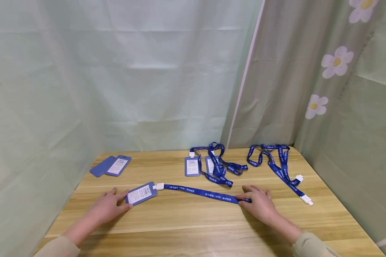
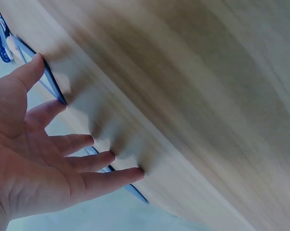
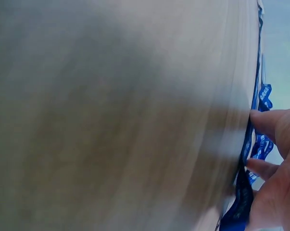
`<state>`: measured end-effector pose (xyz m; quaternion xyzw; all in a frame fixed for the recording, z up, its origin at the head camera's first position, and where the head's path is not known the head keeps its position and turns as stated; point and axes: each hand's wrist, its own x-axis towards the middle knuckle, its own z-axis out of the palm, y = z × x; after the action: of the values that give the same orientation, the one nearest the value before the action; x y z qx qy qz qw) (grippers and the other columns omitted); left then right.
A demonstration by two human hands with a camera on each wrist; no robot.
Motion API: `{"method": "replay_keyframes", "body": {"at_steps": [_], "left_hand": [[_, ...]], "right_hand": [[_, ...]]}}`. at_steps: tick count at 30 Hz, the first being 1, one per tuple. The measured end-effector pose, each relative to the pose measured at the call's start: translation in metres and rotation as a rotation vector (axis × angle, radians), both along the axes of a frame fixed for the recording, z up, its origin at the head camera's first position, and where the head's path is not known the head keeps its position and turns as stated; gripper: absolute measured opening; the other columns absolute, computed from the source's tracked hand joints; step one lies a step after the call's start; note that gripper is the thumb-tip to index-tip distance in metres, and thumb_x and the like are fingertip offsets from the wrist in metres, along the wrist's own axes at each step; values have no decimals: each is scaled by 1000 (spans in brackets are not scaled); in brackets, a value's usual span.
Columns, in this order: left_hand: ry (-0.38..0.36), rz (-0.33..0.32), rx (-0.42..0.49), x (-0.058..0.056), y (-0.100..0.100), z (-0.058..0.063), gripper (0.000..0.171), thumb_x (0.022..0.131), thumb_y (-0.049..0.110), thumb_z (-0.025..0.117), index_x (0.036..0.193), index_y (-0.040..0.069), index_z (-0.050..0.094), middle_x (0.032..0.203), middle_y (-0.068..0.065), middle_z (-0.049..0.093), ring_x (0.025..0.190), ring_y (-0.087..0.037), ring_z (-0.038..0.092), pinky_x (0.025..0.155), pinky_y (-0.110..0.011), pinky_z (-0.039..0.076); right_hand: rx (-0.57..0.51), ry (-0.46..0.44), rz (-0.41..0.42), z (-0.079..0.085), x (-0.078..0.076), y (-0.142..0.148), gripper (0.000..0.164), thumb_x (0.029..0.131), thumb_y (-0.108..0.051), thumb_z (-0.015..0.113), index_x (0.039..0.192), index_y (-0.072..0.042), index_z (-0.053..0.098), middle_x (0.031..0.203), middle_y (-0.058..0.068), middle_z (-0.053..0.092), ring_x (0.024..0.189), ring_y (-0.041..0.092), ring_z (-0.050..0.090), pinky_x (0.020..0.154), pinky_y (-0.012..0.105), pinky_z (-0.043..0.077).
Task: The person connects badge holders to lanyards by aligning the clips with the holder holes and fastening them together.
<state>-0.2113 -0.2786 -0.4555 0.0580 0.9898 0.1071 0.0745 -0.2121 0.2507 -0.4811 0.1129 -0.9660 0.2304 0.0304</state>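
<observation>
A blue badge holder (image 1: pixel 141 193) with a white printed card lies tilted on the wooden table. Its white clip (image 1: pixel 160 186) joins a blue lanyard (image 1: pixel 199 192) with white lettering, stretched nearly straight to the right. My left hand (image 1: pixel 107 206) touches the holder's left end with thumb and index finger, one at each corner. In the left wrist view, the other fingers (image 2: pixel 101 178) are spread and straight, their tips at the tabletop. Over the lanyard's far end, my right hand (image 1: pixel 260 204) pinches the doubled strap between thumb and fingers.
Two blue badge holders (image 1: pixel 118 166) overlap at the back left. Behind the stretched strap lie two card holders (image 1: pixel 192 166) with tangled lanyards (image 1: pixel 218 167). More loose lanyards (image 1: pixel 281 167) with white clips (image 1: pixel 306 199) lie back right. Curtains (image 1: pixel 164 89) hang behind the table.
</observation>
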Motion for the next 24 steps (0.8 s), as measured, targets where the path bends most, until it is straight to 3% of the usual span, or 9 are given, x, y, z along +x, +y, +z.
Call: {"method": "replay_keyframes", "body": {"at_steps": [11, 16, 20, 24], "left_hand": [[118, 4, -98, -2, 10, 1, 78, 91, 64, 66, 138, 1, 63, 132, -42, 53, 112, -62, 55, 86, -69, 50], [219, 18, -190, -7, 30, 0, 66, 88, 64, 68, 111, 2, 75, 110, -31, 66, 94, -50, 65, 73, -61, 53], [275, 40, -235, -13, 50, -2, 69, 85, 69, 69, 86, -1, 72, 91, -22, 65, 80, -41, 64, 70, -59, 51], [300, 26, -262, -17, 63, -3, 74, 83, 73, 67, 83, -1, 70, 82, -16, 61, 74, -39, 62, 72, -58, 50]], "right_hand": [[78, -16, -7, 1, 20, -15, 31, 96, -18, 72, 125, -29, 76, 152, 19, 49, 144, 53, 31, 101, 88, 10], [69, 15, 56, 0, 22, -32, 36, 96, -11, 71, 126, -29, 75, 154, 18, 48, 146, 52, 27, 106, 84, 10], [51, 58, 116, -1, 18, -42, 35, 94, -9, 72, 124, -28, 77, 153, 17, 49, 146, 52, 28, 109, 81, 11], [36, 83, 159, -1, 19, -43, 34, 94, -14, 74, 127, -25, 75, 153, 15, 50, 145, 51, 30, 110, 80, 12]]}}
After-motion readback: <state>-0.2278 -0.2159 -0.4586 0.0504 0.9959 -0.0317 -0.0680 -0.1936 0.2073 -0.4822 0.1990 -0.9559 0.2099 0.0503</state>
